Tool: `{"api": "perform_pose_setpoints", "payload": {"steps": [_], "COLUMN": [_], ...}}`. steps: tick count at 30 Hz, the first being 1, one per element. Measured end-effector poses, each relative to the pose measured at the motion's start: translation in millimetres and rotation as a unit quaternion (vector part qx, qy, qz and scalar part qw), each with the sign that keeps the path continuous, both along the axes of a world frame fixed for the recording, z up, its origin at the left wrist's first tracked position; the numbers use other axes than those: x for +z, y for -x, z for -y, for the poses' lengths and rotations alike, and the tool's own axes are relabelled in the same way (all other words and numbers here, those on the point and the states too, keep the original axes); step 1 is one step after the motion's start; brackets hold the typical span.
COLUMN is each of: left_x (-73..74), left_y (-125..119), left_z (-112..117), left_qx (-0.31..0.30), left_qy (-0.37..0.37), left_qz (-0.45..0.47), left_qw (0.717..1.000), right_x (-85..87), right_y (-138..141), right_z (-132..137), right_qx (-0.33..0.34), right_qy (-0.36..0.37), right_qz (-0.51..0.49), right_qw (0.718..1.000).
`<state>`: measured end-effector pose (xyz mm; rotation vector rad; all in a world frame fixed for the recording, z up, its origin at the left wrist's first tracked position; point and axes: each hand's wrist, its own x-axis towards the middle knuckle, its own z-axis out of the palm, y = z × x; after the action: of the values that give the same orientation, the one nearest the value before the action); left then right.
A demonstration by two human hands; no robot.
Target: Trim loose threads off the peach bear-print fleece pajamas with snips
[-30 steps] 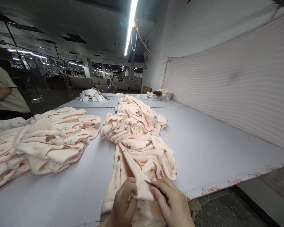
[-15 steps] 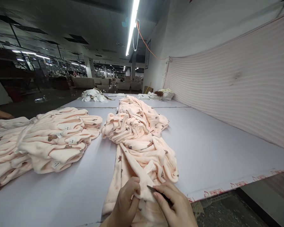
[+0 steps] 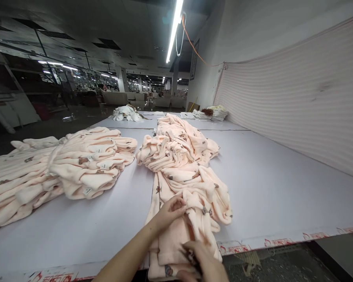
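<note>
A heap of pale pink fleece garments (image 3: 190,174) with small brown prints lies in front of me, its near end by the table's edge. My left hand (image 3: 172,211) reaches over it and pinches a fold of the fleece between thumb and fingers. Lower and closer to me, my right hand (image 3: 207,262) is blurred by motion above the near part of the garment. Its fingers are round small dark thread snips (image 3: 191,256), whose blades are smeared and partly hidden.
To the left lies a tied bundle of similar pink garments (image 3: 91,164) with white labels. Farther back on the white table (image 3: 282,188) are a white cloth pile (image 3: 127,113) and folded stacks (image 3: 217,113). A striped cloth (image 3: 296,98) hangs along the right.
My left hand has moved up and away from me along the fleece; my right hand has drawn back lower. The view has turned left, and another person's hand at the left edge has gone from sight.
</note>
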<state>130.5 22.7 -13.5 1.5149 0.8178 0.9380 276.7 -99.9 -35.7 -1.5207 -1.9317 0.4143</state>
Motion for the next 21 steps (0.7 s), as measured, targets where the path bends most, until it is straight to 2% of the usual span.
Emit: {"api": "perform_pose_setpoints", "payload": {"steps": [3,5,7,9,11,13,17,19,21], "left_x": [3.1,5.3,4.1,-1.6,-9.3,-15.4,-19.0,-19.3,-19.7], "left_y": [16,33,48,52,43,26,4,7,12], "left_z": [-7,4,24,47,64,72,69,67,66], "left_qx": [0.007,0.055,0.120,0.156,0.130,0.104,0.144,0.169,0.185], "left_qy": [0.035,0.032,0.021,0.010,0.001,0.007,0.020,-0.014,-0.046], "left_qz": [0.000,-0.010,-0.030,-0.071,-0.131,-0.143,-0.005,0.020,0.012], "left_qw": [0.999,0.998,0.992,0.985,0.983,0.984,0.989,0.985,0.982], "right_x": [-25.6,-26.9,-15.8,1.9,18.8,29.3,31.5,32.3,38.1], "right_y": [20,21,13,3,-2,-4,-15,-24,-29], "right_z": [-10,-21,-32,-42,-48,-52,-54,-53,-49], "right_qx": [0.017,0.026,0.033,0.035,0.039,0.047,0.009,-0.004,-0.003], "right_qy": [0.010,0.006,0.007,0.037,0.082,0.102,0.018,-0.011,-0.010], "right_qz": [0.131,0.129,0.036,-0.082,-0.171,-0.214,-0.193,-0.130,-0.069], "right_qw": [0.991,0.991,0.999,0.995,0.981,0.970,0.981,0.991,0.998]}}
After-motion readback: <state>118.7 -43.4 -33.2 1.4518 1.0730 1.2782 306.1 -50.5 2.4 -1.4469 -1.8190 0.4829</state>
